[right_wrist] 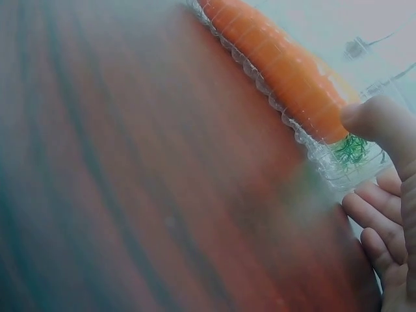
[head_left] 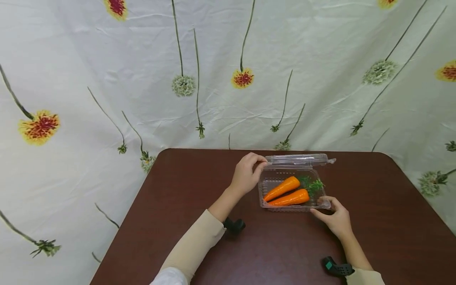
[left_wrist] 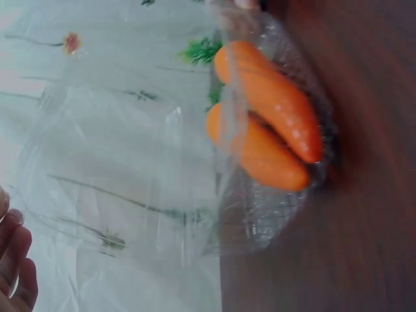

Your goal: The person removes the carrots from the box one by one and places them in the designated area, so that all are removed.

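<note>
A clear plastic clamshell box lies on the table with its hinged lid raised at the far side. Inside are two orange carrots with green tops, side by side and pointing left. My left hand pinches the left corner of the lid between thumb and fingers. In the left wrist view the see-through lid stands up beside the carrots. At the box's near right corner, my right hand holds the rim, thumb in front and fingers at the side.
The dark brown table has rounded far corners. Behind it hangs a pale cloth printed with flowers. Black straps sit on both wrists, the right one with a green mark.
</note>
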Available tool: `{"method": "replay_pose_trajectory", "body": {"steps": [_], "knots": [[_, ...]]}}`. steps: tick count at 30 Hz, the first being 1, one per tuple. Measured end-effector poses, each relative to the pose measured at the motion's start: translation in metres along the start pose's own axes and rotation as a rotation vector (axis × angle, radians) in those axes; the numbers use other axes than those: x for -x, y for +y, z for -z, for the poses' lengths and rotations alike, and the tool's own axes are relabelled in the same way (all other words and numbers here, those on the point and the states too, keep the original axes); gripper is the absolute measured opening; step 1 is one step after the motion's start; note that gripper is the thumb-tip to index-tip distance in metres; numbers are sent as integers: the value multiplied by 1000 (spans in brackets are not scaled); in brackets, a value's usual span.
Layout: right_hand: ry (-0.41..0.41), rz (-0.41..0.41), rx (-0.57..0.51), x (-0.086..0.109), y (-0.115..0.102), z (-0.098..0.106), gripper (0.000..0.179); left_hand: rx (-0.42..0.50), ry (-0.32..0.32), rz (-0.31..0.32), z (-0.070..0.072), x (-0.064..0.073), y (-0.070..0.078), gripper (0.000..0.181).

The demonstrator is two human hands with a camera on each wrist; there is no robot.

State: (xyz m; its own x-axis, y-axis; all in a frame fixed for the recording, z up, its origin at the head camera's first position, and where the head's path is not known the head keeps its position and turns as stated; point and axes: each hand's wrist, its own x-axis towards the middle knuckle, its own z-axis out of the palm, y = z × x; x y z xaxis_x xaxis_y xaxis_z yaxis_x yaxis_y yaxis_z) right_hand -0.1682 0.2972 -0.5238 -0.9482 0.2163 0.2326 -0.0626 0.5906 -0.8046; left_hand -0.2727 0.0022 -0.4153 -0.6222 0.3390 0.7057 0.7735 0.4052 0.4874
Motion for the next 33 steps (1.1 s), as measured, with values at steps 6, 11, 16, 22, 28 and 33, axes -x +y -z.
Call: {"method": "replay_pose_trajectory", "body": {"steps": [6, 11, 16, 22, 28, 33], "knots": [[12, 12, -12, -1, 1, 0, 44, -23, 71, 69, -6, -22, -13, 14], [15, 18, -6, -2, 3, 0, 44, -109, 33, 127, -13, -29, -24, 17], [15, 11, -10, -1, 2, -1, 44, -105, 0, 250, -25, -26, -43, 15], [5, 0, -4, 1, 2, -1, 44, -13, -32, 422, -40, -14, -65, 10], [4, 8, 3, 0, 4, -2, 44, -22, -66, 547, -49, -5, -72, 8], [15, 13, 6, -1, 4, -2, 44, 11, -60, 615, -55, -4, -71, 7]]}}
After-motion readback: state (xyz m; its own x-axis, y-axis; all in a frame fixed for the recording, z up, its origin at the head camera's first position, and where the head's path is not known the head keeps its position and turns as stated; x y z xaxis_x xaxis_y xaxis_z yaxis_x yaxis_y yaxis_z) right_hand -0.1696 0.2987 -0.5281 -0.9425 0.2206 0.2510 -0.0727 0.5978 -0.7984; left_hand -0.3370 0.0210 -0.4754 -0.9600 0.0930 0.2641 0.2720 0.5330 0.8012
